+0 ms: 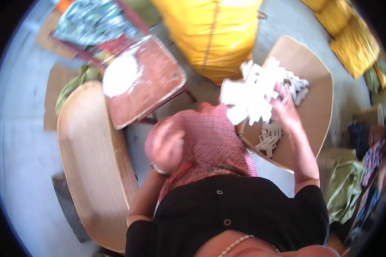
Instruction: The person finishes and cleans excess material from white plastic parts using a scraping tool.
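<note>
My right hand (286, 110) reaches over a round, light brown tub (319, 115) at the right. Its fingertips are among bright white, flat pieces (248, 92), piled over the tub's left side. Glare and motion blur hide whether the fingers hold any of them. More white pieces (270, 138) with rectangular cut-outs lie lower in the tub. My left hand (168, 145), with a bangle at the wrist, is raised above my red checked garment (210, 132). Its fingers look partly curled but are too smeared to read.
A long, light brown oval tub (90, 167) stands at the left. Beyond it is a worn reddish stool (154, 81) with a white round patch on top. A big yellow sack (214, 38) stands ahead, with more yellow sacks (354, 43) at far right. Green cloth (345, 188) lies right.
</note>
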Motion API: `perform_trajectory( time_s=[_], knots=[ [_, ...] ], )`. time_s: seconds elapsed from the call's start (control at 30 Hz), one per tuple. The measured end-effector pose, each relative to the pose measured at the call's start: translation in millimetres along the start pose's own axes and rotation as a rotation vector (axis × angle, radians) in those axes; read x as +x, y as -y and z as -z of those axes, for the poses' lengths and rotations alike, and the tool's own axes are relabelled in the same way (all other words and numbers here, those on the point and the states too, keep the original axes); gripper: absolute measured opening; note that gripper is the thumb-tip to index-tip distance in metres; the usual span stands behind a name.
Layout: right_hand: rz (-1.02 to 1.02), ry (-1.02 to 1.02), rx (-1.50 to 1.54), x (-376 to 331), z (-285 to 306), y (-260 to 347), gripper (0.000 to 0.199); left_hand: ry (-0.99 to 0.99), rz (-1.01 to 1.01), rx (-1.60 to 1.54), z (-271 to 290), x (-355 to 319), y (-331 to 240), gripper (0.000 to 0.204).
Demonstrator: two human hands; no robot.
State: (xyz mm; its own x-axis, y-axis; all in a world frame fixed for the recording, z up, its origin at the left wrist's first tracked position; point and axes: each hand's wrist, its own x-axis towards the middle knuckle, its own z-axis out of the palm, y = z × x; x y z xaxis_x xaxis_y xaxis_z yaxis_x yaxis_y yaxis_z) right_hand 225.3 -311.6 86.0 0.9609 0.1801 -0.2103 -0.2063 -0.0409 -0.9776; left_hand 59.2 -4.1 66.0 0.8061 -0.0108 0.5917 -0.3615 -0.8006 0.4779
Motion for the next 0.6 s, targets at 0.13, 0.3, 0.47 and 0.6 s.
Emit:
perform_trajectory(
  time_s=[0.13,0.3,0.47,0.6],
  knots=[
    [0.119,0.407,-0.128,-60,-91,-24,0.049,0.176,-0.036,-0.299,20,-8,-43,0.044],
    [0.269,0.554,-0.543,-98,-150,-62,0.033,0.279,0.271,-0.298,-10,-94,8,0.073],
    [0.264,0.610,-0.708,-32,-209,-47,0.023,0.312,0.554,-0.625,7,-117,37,0.067],
    [0.744,0.413,-0.800,98,-304,-68,0.023,0.291,0.553,-0.463,4,-111,33,0.057]
  ],
)
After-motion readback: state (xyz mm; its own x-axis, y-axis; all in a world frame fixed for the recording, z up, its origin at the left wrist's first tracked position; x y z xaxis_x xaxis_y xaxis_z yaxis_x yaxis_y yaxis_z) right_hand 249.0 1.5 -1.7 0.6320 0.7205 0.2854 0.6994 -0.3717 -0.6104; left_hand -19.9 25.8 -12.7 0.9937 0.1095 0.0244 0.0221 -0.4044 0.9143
